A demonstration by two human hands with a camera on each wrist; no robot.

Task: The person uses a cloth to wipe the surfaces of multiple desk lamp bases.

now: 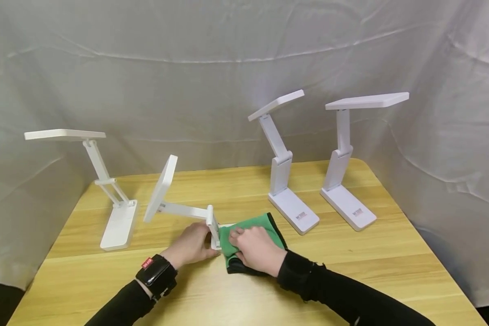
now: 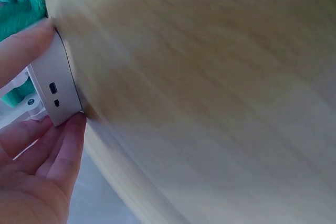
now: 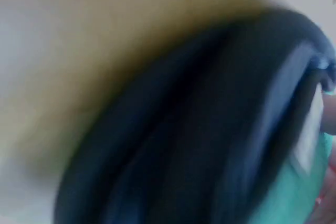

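Note:
A white folding desk lamp (image 1: 184, 210) lies at the middle of the table, its head tilted steeply to the left. My left hand (image 1: 190, 244) grips the hinge end of its base, thumb on one side and fingers on the other. The left wrist view shows two small ports on that end of the base (image 2: 60, 85). My right hand (image 1: 257, 248) holds a green cloth (image 1: 265, 222) with black edging over the rest of the base, which the cloth mostly hides. Blurred black edging (image 3: 184, 129) fills much of the right wrist view.
Another white lamp (image 1: 118, 225) stands unfolded at the left. Two more lamps, one nearer the middle (image 1: 295, 212) and one further right (image 1: 349, 208), stand at the back right. A grey curtain (image 1: 228, 90) hangs behind the wooden table (image 1: 371, 271).

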